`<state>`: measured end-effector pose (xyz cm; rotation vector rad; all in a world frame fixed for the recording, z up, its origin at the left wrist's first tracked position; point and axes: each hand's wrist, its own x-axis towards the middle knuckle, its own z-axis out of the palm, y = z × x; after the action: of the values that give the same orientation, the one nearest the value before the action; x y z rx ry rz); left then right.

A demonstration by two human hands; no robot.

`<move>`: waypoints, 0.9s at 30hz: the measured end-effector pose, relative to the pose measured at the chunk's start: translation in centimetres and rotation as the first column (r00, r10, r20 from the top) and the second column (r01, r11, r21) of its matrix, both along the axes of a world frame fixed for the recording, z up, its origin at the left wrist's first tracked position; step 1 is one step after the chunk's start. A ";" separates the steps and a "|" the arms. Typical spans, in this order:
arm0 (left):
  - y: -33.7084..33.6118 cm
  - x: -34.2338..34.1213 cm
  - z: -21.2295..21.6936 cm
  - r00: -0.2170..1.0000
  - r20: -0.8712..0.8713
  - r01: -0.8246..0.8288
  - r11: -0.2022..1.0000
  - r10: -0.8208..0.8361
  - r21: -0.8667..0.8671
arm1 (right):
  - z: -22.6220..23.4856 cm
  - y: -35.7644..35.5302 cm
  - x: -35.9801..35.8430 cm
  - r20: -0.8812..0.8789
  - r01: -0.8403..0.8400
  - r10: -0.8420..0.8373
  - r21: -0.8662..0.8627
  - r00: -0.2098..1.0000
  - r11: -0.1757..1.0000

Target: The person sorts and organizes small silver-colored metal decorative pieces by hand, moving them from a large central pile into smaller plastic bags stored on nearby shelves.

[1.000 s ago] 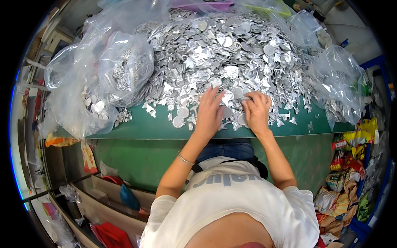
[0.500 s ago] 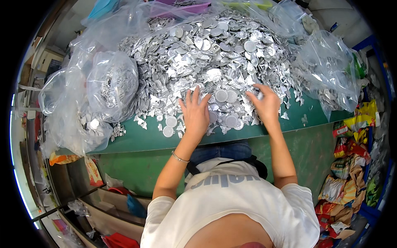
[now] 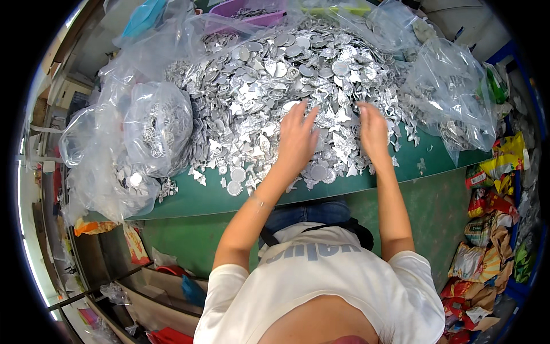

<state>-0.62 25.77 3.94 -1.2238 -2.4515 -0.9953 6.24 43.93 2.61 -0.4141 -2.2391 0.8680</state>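
A large heap of small silvery metal pieces [image 3: 252, 94], with round discs, ovals and star-like shapes among them, covers most of the green table [image 3: 189, 199]. Over the near middle of the heap is my left hand [image 3: 298, 137], slightly blurred, its fingers stretched forward and apart with nothing seen in them. To its right, my right hand [image 3: 373, 135] reaches over the heap's right part. Its fingertips are close together and smeared, so whether a piece is between them is unclear. Two round discs [image 3: 237, 174] lie near the table's front edge, left of my left forearm.
Clear plastic bags with metal pieces stand at the left [image 3: 157, 126] and right [image 3: 452, 94] of the heap. Behind it are a purple bin [image 3: 246, 20] and a blue tray [image 3: 142, 18]. Colourful packages [image 3: 472, 258] are piled on the right, beside the green floor [image 3: 427, 221].
My left hand has moved right and a little farther away over the heap. My right hand has shifted slightly away, its thumb and fingers now closer together.
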 end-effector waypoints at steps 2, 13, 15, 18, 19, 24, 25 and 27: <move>2.1 -1.4 -1.0 0.997 -0.062 0.033 0.995 -0.039 -0.093 | 0.7 -1.3 -1.8 0.029 -0.161 0.160 0.062 0.987 0.985; -1.6 -0.1 -1.8 0.997 0.001 0.082 0.977 -0.083 -0.199 | -1.9 -6.9 0.8 0.109 -0.369 0.355 0.180 0.929 0.912; -2.5 0.0 -2.2 0.996 0.024 0.086 0.982 -0.083 -0.168 | -1.7 -7.4 1.5 0.077 -0.440 0.435 0.078 0.897 0.895; -4.3 0.7 -2.1 0.999 0.030 0.040 0.986 -0.035 -0.162 | -1.1 -7.3 2.0 0.141 -0.544 0.541 -0.018 0.829 0.839; -4.6 0.7 -1.8 1.000 0.023 0.017 0.986 -0.013 -0.168 | -1.0 -7.2 1.4 0.055 -0.540 0.539 -0.005 0.840 0.842; -5.7 1.0 -1.5 0.990 -0.038 -0.139 0.984 0.136 -0.114 | 0.8 -4.2 -4.3 0.077 -0.238 0.226 0.219 0.971 0.946; -5.9 0.9 -2.0 0.984 -0.030 -0.177 0.979 0.175 -0.105 | 0.9 -3.8 -5.2 0.123 -0.279 0.255 0.264 0.959 0.923; -6.4 0.6 -2.5 0.971 -0.051 -0.238 0.969 0.234 -0.074 | 0.9 -3.1 -6.1 0.218 -0.360 0.299 0.347 0.929 0.866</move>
<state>-0.05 19.33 1.48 -0.9348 -2.5505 -0.8055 0.14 40.81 3.51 0.0959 -2.6011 0.5505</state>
